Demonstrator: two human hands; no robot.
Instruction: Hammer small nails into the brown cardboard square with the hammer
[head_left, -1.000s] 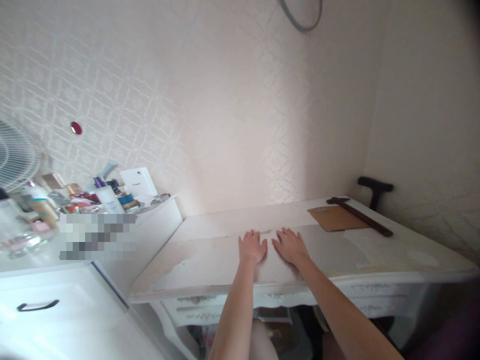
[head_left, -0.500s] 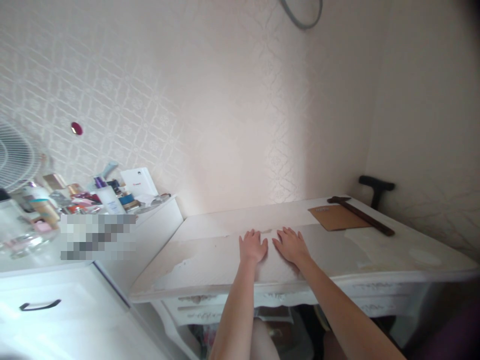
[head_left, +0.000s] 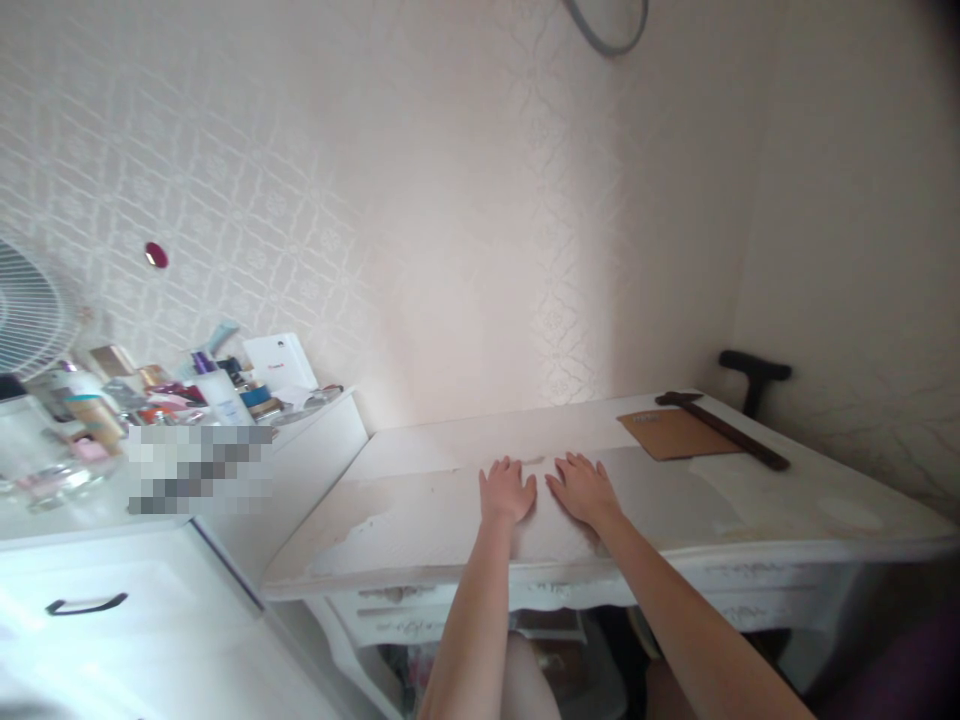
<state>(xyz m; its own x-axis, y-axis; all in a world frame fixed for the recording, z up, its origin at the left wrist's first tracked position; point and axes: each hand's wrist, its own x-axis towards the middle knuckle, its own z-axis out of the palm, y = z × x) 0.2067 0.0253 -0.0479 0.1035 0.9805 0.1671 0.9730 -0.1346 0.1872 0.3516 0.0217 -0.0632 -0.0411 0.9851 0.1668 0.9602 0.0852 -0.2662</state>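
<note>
My left hand (head_left: 508, 490) lies palm down on the worn white table (head_left: 420, 520), its fingers apart and holding nothing. Beside it, a short gap away, my right hand (head_left: 585, 490) also rests flat on the tabletop with fingers spread. To the right of that hand is a flat brown notebook or folder (head_left: 671, 435). A dark hammer (head_left: 739, 435) lies across its right edge, the head toward the wall and the handle toward me.
At the left stands a white cabinet (head_left: 285, 470) topped with several bottles (head_left: 221, 395), jars and a white box (head_left: 281, 362). A fan (head_left: 26, 310) is at the far left. Behind the table's right end, a black T-shaped handle (head_left: 754, 370) rises near the wall.
Both hands stay in place on the table. Only the camera view has shifted very slightly.
</note>
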